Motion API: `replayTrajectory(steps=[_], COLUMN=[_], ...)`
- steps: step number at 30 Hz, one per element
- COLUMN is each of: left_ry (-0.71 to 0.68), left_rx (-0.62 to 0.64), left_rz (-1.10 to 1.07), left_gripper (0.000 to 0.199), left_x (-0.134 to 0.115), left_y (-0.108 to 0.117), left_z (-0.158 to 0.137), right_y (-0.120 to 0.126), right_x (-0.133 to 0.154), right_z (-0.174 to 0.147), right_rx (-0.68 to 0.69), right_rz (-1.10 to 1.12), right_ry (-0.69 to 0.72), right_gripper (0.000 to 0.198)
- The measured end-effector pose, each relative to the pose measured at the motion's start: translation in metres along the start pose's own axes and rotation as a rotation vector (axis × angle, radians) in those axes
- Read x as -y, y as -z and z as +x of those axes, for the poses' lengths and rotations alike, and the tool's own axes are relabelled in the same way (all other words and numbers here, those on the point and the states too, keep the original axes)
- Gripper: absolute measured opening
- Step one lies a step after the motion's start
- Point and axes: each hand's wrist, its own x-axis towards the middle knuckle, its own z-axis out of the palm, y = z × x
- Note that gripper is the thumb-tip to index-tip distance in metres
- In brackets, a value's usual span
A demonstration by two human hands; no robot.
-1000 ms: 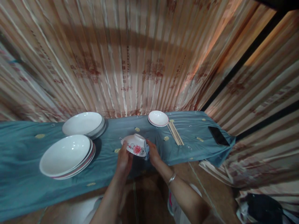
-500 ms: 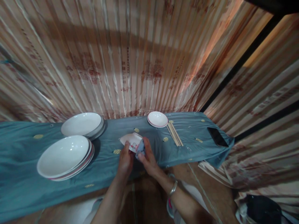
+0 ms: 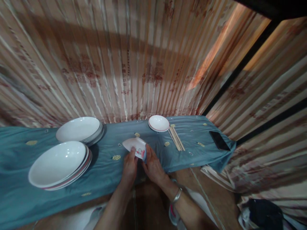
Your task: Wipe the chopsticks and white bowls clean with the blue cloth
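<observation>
Over the front part of the cloth-covered table, both my hands are together at a small white dish (image 3: 134,145). It is tilted, with a red cartoon print on its side; its exact shape is partly hidden. My left hand (image 3: 130,166) grips its lower left edge, thumb on the white surface. Fingers of my right hand (image 3: 153,164) are closed at the dish's right edge round a blue-grey cloth (image 3: 145,155), of which only a sliver shows. A small stack of white bowls (image 3: 158,123) with red rims stands beyond my hands, beside several wooden chopsticks (image 3: 177,138).
Two stacks of larger white dishes, a front stack (image 3: 59,164) and a back stack (image 3: 79,129), stand at the left on the blue-green tablecloth (image 3: 103,182). A black phone (image 3: 219,140) lies near the right end. Pleated curtains (image 3: 107,64) hang behind; a dark pole (image 3: 242,67) slants at right.
My right hand has turned round the dish's right edge, so less of the cloth shows and more of the print. The view has shifted slightly to the right.
</observation>
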Motion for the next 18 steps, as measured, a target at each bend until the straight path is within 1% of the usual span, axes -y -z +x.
replayTrajectory(steps=[2, 6, 8, 12, 18], left_ry=[-0.013, -0.107, -0.162, -0.233, -0.27], left_rx=[0.011, 0.058, 0.081, 0.102, 0.105], left_rz=[0.035, 0.212, 0.29, 0.383, 0.495], left_gripper=[0.031, 0.036, 0.038, 0.041, 0.045], left_x=[0.003, 0.007, 0.008, 0.006, 0.009], left_y=[-0.004, -0.01, -0.012, -0.018, -0.025], left_z=[-0.002, -0.006, -0.008, -0.009, -0.007], right_y=[0.007, 0.018, 0.021, 0.025, 0.034], right_x=[0.001, 0.004, 0.003, -0.002, -0.018], right_z=[-0.001, -0.002, -0.003, -0.002, 0.005], right_rx=[0.047, 0.179, 0.199, 0.156, 0.129], right_rz=[-0.079, -0.214, -0.256, -0.309, -0.358], right_ry=[-0.052, -0.173, -0.192, -0.184, -0.179], right_gripper=[0.063, 0.028, 0.018, 0.014, 0.016])
